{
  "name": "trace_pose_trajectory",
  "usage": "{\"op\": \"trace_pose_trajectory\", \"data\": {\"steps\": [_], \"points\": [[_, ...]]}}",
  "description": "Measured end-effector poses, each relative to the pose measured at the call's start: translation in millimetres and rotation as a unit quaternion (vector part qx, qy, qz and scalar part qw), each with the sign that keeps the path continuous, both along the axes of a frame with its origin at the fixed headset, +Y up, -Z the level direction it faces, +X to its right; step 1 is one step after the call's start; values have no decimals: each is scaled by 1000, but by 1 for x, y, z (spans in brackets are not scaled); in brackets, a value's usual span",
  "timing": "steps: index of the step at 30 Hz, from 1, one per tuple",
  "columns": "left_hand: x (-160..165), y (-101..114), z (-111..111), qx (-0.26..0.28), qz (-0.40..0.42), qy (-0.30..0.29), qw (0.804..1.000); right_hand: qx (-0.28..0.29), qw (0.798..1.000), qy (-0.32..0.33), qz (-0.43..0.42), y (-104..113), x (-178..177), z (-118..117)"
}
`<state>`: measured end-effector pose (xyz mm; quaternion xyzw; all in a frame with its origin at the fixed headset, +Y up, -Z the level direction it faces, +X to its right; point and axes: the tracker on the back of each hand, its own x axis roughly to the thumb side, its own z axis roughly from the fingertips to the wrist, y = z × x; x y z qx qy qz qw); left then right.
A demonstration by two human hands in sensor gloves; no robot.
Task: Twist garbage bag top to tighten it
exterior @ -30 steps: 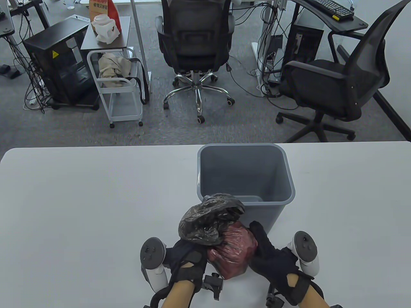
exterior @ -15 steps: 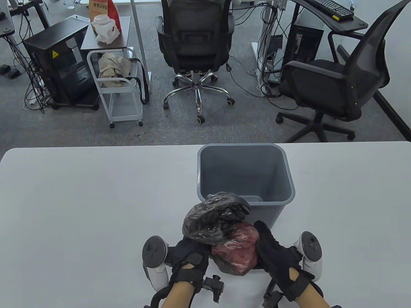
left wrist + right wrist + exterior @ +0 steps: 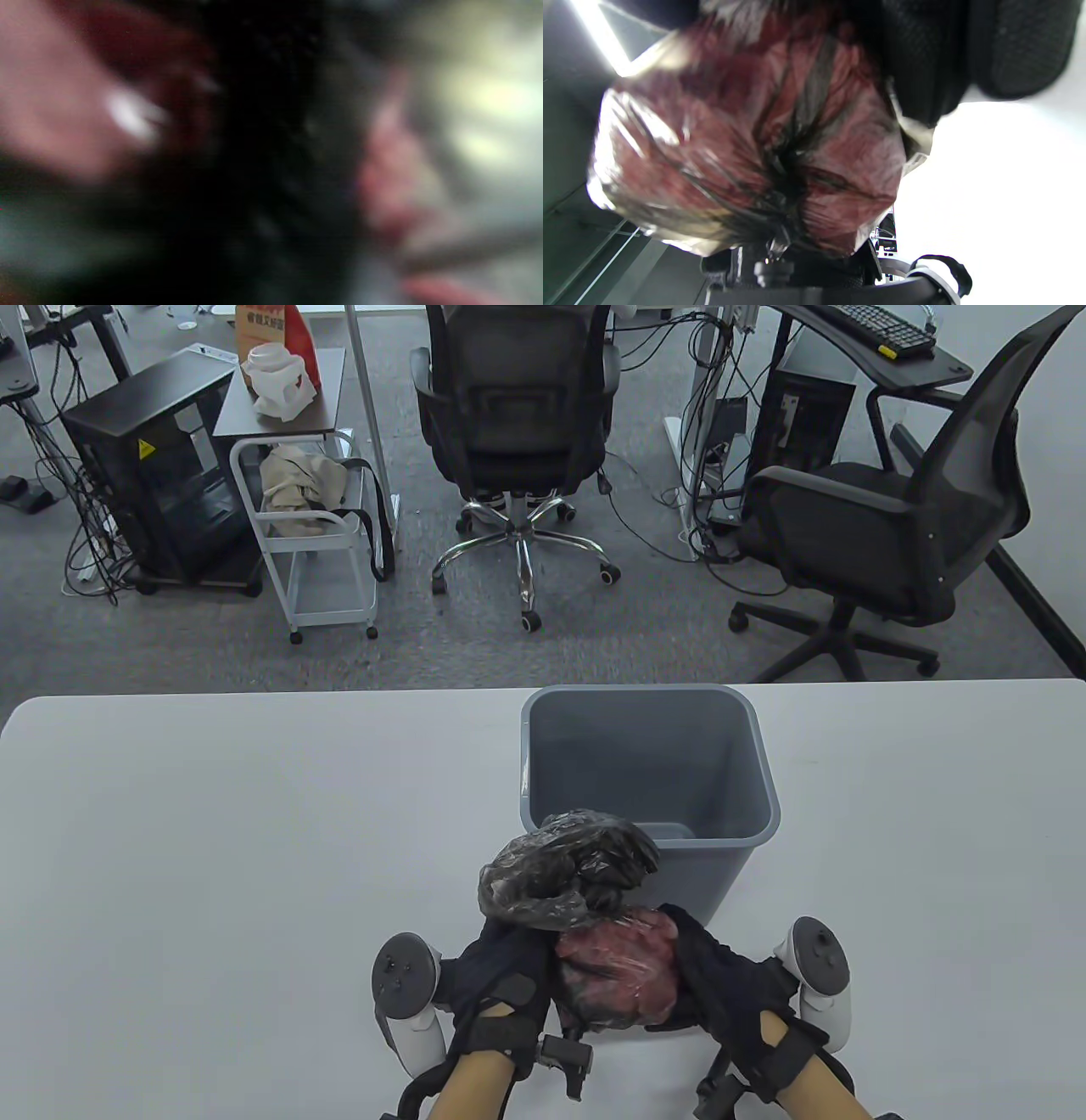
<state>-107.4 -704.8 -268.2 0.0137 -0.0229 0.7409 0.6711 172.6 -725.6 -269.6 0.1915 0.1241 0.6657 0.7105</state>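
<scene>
The translucent dark garbage bag (image 3: 615, 980), bulging with reddish contents, is sitting at the table's near edge just in front of the grey bin, its loose crinkled top (image 3: 564, 869) flopping up and left while its plastic is gathering into tight radiating creases (image 3: 787, 178).

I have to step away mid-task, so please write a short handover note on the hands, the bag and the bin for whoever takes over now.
Left hand: holds the left side of the thin dark plastic garbage bag, whose reddish contents show through.
Right hand: holds the bag's right side.
The bag sits between both hands at the near edge of the white table, just in front of the grey plastic waste bin.
Done: the bag's loose crumpled top is gathered above the bulge.
Left: whether the neck is twisted tight cannot be told, and the left wrist view is too blurred to help; twist further, then check.
</scene>
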Motion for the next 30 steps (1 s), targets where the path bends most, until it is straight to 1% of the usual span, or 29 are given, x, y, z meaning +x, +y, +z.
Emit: {"op": "trace_pose_trajectory", "data": {"steps": [2, 3, 5, 6, 7, 8, 9, 11, 13, 14, 15, 16, 19, 21, 22, 24, 25, 26, 27, 28, 29, 30], "points": [[-1, -1, 0, -5, 11, 2, 1000, 50, 998, 31, -11, 6, -5, 0], [0, -1, 0, -5, 16, 2, 1000, 71, 995, 67, -8, 10, -7, 0], [1, -1, 1, -2, 9, 3, 1000, 82, 992, 94, 10, 14, -9, 1], [3, -1, 1, 1, 7, -2, 1000, 85, 994, 72, 21, 13, -8, 0], [4, 0, 0, 7, 9, -16, 1000, 76, 996, 31, 30, 11, -5, 0], [6, 1, -1, 10, 9, -31, 999, 62, 998, 5, 26, 9, -3, -1], [7, 1, -2, 15, 13, -53, 998, 32, 999, -16, 0, 5, 1, -2], [10, 2, -2, 13, 37, -76, 996, -17, 999, -22, -42, 1, 6, -4], [12, 2, -2, 19, 32, -79, 996, -33, 999, -7, -43, -2, 8, -5], [12, 2, -1, 17, 23, -68, 997, -36, 998, -1, -41, -3, 7, -6], [10, 3, 0, 14, 0, -40, 999, -35, 999, 6, -33, -2, 7, -5], [7, 3, -1, 19, -19, -27, 999, -30, 999, 7, -23, -1, 5, -4], [1, 3, 0, 14, -29, -4, 999, -8, 1000, -1, -8, 2, 3, -2], [-1, 2, 0, 8, -29, 5, 1000, 26, 999, 10, -22, 5, 1, -1], [-1, 1, 1, 4, -29, 19, 999, 45, 998, 33, -31, 8, -1, -1], [-2, 1, 0, 6, -38, 22, 999, 69, 996, 60, -14, 14, -2, 0], [-2, 1, 1, 6, -39, 21, 999, 83, 994, 65, 0, 16, -3, 0], [-1, 1, 1, 8, -34, 19, 999, 96, 994, 55, 25, 17, -2, -1], [0, 1, 1, 10, -27, 9, 1000, 93, 994, 30, 40, 16, 0, -2], [2, 1, 0, 16, -17, -10, 1000, 77, 996, 3, 42, 14, 2, -2], [5, 1, -1, 22, -11, -32, 999, 50, 998, -18, 26, 9, 4, -2], [9, 1, -2, 31, -2, -63, 998, 27, 999, -23, 1, 6, 5, -3]]}}
